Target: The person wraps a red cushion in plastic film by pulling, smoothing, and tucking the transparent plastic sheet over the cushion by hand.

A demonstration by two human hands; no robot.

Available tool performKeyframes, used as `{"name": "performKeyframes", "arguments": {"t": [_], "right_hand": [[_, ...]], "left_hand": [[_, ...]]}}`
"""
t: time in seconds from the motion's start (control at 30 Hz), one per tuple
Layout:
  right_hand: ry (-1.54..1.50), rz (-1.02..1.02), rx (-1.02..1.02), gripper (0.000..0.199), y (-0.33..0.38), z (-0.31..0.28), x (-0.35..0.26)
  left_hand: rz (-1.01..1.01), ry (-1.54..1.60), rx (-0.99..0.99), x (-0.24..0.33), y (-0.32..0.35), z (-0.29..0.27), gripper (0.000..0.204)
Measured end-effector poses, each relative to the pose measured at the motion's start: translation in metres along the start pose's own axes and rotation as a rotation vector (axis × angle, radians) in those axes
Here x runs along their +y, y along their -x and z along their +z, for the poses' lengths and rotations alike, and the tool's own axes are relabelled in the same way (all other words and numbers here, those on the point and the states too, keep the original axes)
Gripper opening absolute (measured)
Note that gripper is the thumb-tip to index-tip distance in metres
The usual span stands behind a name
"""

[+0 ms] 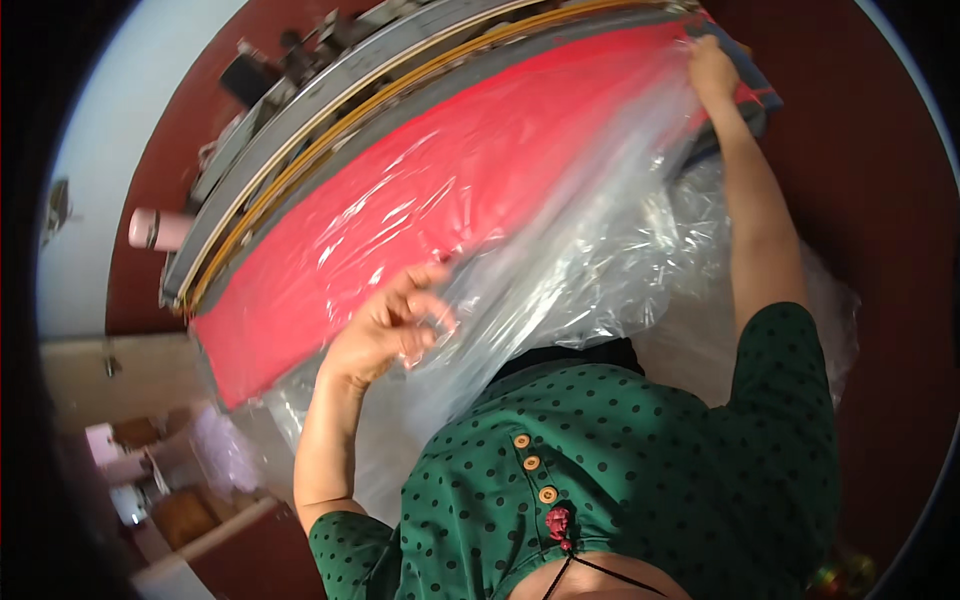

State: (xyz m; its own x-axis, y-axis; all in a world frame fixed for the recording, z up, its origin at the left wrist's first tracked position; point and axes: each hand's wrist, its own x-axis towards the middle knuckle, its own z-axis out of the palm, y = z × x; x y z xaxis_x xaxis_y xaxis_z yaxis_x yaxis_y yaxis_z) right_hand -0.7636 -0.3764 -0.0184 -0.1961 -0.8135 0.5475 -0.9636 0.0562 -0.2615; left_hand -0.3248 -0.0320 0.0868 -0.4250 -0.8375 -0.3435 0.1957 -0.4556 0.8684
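Observation:
A long red sheet of fabric or similar material lies across a grey-topped table, with shiny clear plastic sheet over part of it. The plastic runs in folds from the far right corner down toward my body and hangs over the near edge. At that far right corner, my right hand is closed on the plastic's edge, arm stretched out. My left hand hovers above the near edge of the red sheet, fingers apart, loosely curled and slightly blurred. Nothing shows in its grasp.
A yellow-orange strip and a pale rail run along the table's far side. Dark machine parts stand behind them. A pink bottle lies sideways in the picture at the far left. Purple plastic sits lower left.

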Motion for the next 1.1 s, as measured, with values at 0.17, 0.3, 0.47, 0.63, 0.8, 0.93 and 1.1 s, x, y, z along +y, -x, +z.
{"name": "performKeyframes", "arguments": {"t": [0.17,0.3,0.47,0.63,0.8,0.93,1.1], "right_hand": [[0.016,-0.038,-0.086,0.032,0.001,0.005,-0.008],[-0.022,-0.042,-0.012,0.03,-0.008,0.011,0.027],[0.043,0.005,-0.121,0.031,-0.011,0.018,0.024],[0.033,0.003,-0.069,0.03,-0.01,0.014,0.023],[0.013,0.005,-0.092,0.032,-0.012,0.018,0.023],[0.031,-0.02,-0.06,0.031,-0.016,0.017,0.047],[0.074,0.011,-0.067,0.029,-0.02,0.014,0.09]], "left_hand": [[-0.145,-0.09,0.291,-0.061,0.107,-0.036,0.015],[0.225,0.195,0.477,-0.044,0.173,-0.057,0.02],[0.344,-0.199,0.884,0.006,0.268,-0.108,0.039],[0.119,-0.77,0.907,0.102,0.311,-0.144,0.038],[0.316,-2.018,1.693,0.139,0.291,-0.186,0.018],[0.513,-1.604,1.432,0.04,0.176,-0.199,0.021],[0.009,-1.597,1.472,-0.073,0.243,-0.329,0.045]]}}
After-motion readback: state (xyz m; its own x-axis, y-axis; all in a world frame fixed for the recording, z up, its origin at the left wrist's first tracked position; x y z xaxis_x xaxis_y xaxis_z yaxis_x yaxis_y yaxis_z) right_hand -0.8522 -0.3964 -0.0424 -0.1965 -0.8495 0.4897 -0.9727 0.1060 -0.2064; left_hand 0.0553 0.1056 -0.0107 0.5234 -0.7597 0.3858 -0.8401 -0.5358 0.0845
